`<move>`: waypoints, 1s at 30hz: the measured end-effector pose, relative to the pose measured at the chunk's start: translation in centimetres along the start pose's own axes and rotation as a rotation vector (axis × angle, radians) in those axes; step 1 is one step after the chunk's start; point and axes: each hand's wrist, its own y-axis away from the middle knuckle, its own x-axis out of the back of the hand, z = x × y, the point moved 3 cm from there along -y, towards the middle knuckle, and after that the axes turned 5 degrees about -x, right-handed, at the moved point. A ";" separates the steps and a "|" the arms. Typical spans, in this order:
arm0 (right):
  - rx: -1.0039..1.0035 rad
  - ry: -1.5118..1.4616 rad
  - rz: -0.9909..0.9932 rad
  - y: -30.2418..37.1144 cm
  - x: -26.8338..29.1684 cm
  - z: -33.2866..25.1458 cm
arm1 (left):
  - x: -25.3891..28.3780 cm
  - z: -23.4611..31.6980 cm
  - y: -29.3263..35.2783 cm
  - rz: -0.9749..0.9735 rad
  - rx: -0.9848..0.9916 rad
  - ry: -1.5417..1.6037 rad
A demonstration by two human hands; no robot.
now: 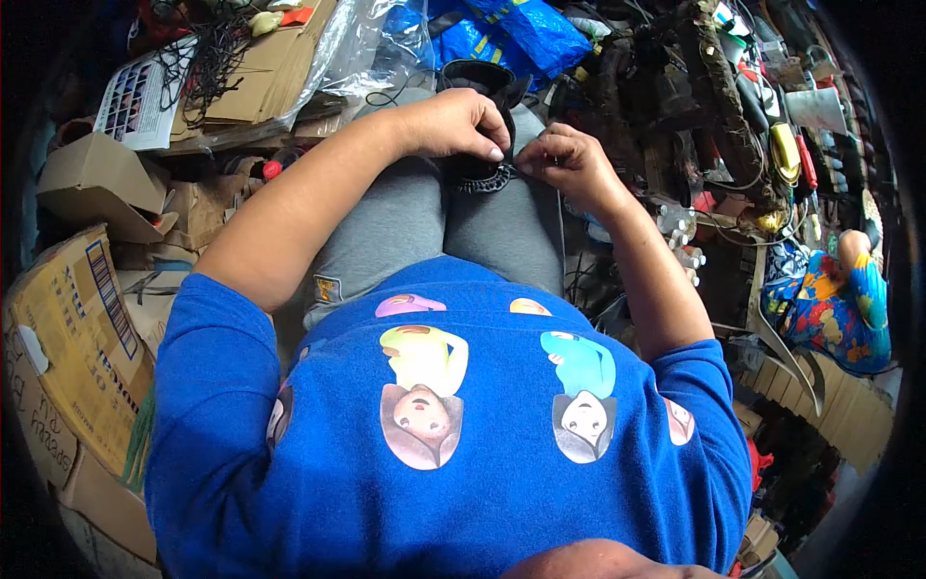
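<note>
A black item that looks like a shoe (475,75) lies across my lap between my thighs, with a ridged dark edge (490,181) turned toward me. My left hand (453,125) arches over it, thumb and forefinger pinched close above that edge. Just to the right, my right hand (571,164) is also closed in a pinch, its fingertips at the side of the black item. Whatever is between the fingers of either hand is too small to make out. Part of the black item is hidden behind my left hand.
Flattened cardboard (253,82) with tangled black cord (207,82) lies far left, near an open carton (101,183). A blue plastic bag (521,39) is beyond my knees. Tools and a white cup (818,111) crowd the right, where another person's colourful clothing (834,309) shows.
</note>
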 end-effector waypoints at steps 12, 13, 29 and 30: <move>0.118 0.266 0.102 2.0 -0.8 -2.8 | -0.2 0.0 0.3 -0.185 -0.029 -0.069; 0.164 0.334 0.085 1.9 -0.7 -3.2 | -0.3 0.0 0.4 -0.190 -0.034 -0.072; 0.064 0.392 -0.072 -0.2 0.1 -3.7 | 0.6 -0.4 -1.1 0.019 -0.146 -0.219; 0.056 0.402 -0.058 -0.3 -0.1 -3.5 | 0.6 0.1 -1.2 0.039 -0.160 -0.232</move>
